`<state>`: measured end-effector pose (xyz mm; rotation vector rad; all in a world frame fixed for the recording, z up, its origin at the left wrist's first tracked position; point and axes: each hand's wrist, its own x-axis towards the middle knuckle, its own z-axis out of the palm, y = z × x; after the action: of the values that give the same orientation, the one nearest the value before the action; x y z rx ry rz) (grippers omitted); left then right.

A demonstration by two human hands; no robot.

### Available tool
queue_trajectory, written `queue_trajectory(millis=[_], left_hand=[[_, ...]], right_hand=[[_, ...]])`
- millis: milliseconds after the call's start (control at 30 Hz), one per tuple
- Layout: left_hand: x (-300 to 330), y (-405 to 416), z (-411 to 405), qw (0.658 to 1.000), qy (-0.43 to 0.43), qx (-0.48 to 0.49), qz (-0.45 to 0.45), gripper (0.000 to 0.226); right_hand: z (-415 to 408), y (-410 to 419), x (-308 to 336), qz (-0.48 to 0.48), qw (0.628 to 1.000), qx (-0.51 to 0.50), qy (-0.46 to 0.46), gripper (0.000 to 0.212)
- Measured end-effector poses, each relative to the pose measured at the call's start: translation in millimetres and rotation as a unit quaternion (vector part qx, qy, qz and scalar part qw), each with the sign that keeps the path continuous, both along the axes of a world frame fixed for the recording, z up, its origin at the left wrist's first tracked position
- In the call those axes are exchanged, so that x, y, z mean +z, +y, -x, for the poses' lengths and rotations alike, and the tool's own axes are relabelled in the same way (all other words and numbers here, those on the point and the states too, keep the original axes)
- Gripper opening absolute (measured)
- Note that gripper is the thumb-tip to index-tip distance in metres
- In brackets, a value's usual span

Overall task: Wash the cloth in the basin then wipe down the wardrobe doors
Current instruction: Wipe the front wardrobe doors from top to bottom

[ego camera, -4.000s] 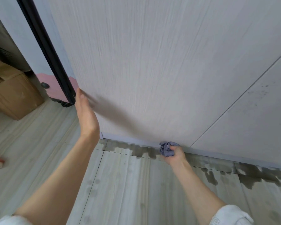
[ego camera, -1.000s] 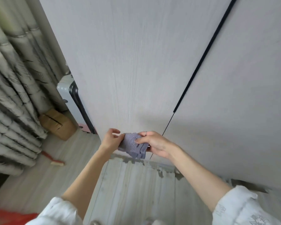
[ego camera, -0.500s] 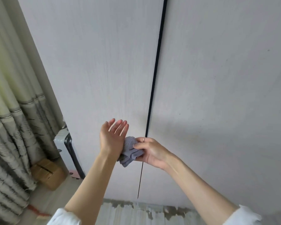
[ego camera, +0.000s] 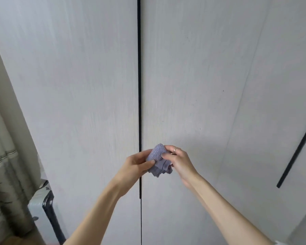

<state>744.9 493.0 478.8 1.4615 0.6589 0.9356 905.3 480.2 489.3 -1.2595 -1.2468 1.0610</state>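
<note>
1. Two bare hands are up in front of the wardrobe doors (ego camera: 78, 85). Both hold one small purple cloth (ego camera: 159, 160).
2. The cloth is in the air, between the two hands. It sits just in front of the dark gap (ego camera: 139, 85) where the left door and the right door meet. I cannot tell if it touches the door.
3. The left hand (ego camera: 137, 163) is curled round the left side of the cloth. Its thumb lies on the front of the cloth.
4. The right hand (ego camera: 178, 160) pinches the right side of the cloth with its fingertips. There is a ring (ego camera: 175, 149) on one finger.
5. The cloth is all bunched up. The top is a fuzzy lump, and loose folds hang down below it.
6. The cloth looks soft and floppy, like a little towel. It looks light too. It will bend any way the hands push it. It will not break.
7. If it is wet, it could drip, and it may feel a bit heavier. I cannot see any drops on it.
8. I think the hands are folding the cloth into a neat pad to wipe more of the doors.
9. A good way to hold it is flat under the palm, with the fingers spread over the back. Then a wide part rubs the door.
10. Holding only a corner would be bad. The rest would flop down.
11. A curtain (ego camera: 0, 156) hangs at the far left.
</note>
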Motion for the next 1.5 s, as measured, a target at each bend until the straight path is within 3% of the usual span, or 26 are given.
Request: queue_trajectory(millis=[100, 267, 367, 533, 600, 667, 733, 800, 900, 967, 1067, 1200, 1300, 1500], left_hand=[[35.9, 12.0, -13.4, 0.999, 0.027, 0.000, -0.046, 0.035], [118.3, 42.2, -46.3, 0.995, -0.048, 0.066, -0.064, 0.025], [173.0, 58.6, -74.1, 0.980, -0.079, 0.115, -0.142, 0.017], [255.2, 78.7, -113.8, 0.934, -0.023, 0.186, -0.304, 0.013], [289.5, 91.0, -122.5, 0.873, 0.009, 0.267, -0.409, 0.008], [326.9, 103.8, -124.7, 0.791, 0.041, 0.359, -0.494, 0.014], [362.7, 116.5, -122.0, 0.706, 0.075, 0.437, -0.552, 0.019], [394.9, 127.9, -110.6, 0.630, 0.144, 0.497, -0.579, 0.028], [437.5, 140.6, -93.1, 0.566, 0.227, 0.557, -0.564, 0.041], [461.4, 146.3, -81.6, 0.558, 0.266, 0.574, -0.537, 0.047], [482.1, 157.9, -66.8, 0.577, 0.287, 0.585, -0.492, 0.052], [493.2, 173.4, -51.2, 0.583, 0.289, 0.597, -0.470, 0.052], [494.7, 182.2, -43.0, 0.585, 0.278, 0.601, -0.468, 0.049], [494.9, 191.9, -37.0, 0.535, 0.264, 0.641, -0.483, 0.048]], right_hand=[[-13.7, 4.8, 26.4, -0.024, 0.999, 0.025, 0.016, 0.015], [-36.1, 30.5, 102.0, -0.101, 0.984, 0.042, 0.143, 0.014], [-59.7, 48.3, 158.2, -0.139, 0.977, 0.039, 0.155, 0.020], [-99.1, 66.9, 242.8, -0.221, 0.967, 0.027, 0.121, 0.018], [-111.0, 80.9, 282.8, -0.303, 0.949, -0.034, 0.081, 0.009], [-122.5, 95.2, 328.9, -0.388, 0.914, -0.117, 0.026, 0.014], [-136.9, 107.8, 376.7, -0.484, 0.849, -0.204, -0.055, 0.018], [-149.2, 112.5, 417.2, -0.552, 0.759, -0.304, -0.163, 0.022], [-176.8, 117.9, 469.4, -0.590, 0.654, -0.402, -0.249, 0.025], [-197.0, 118.6, 501.9, -0.593, 0.616, -0.436, -0.279, 0.025], [-223.9, 120.3, 539.7, -0.575, 0.588, -0.490, -0.289, 0.032], [-246.9, 125.4, 576.5, -0.563, 0.599, -0.518, -0.238, 0.045], [-259.9, 138.3, 597.4, -0.546, 0.603, -0.525, -0.249, 0.039], [-276.2, 168.4, 626.7, -0.552, 0.584, -0.524, -0.280, 0.031]])
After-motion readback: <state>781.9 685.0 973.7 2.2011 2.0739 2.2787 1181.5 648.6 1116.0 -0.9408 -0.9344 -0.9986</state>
